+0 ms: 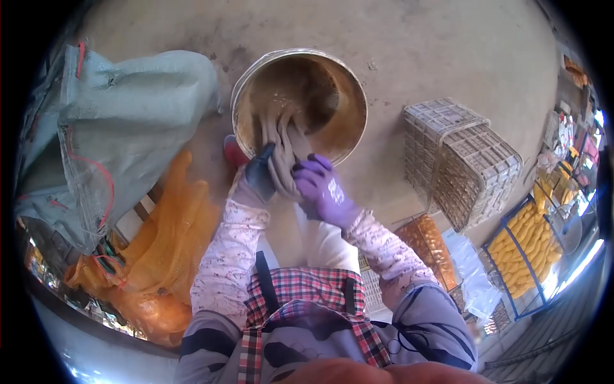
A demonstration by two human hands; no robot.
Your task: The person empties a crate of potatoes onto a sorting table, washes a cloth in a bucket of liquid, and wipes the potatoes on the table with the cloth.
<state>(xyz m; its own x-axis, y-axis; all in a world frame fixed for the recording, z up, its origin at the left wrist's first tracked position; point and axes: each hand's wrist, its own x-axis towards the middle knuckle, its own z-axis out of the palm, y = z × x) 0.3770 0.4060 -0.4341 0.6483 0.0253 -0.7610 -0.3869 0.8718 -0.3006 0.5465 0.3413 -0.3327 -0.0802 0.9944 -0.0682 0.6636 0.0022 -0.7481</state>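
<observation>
A mud-brown, folded cloth [280, 150] hangs in long limp strands over the near rim of a round bucket [361, 127]. Its lower ends reach down inside, where brown murky liquid seems to lie. My left hand [260, 174], in a dark glove, is closed around the cloth's left side. On the right side, my right hand [325, 190] in a purple glove grips the same cloth with bent fingers. Both hands are just at the near edge of the bucket, close together. The parts of the cloth inside the fists are hidden.
Left of the bucket lies a large grey-green woven sack [137, 105], with orange mesh bags [173, 237] below it. Stacked plastic crates [457, 160] stand to the right. Farther right are a filled orange-brown mesh bag [430, 246] and a blue-framed rack [527, 249] of yellow bundles.
</observation>
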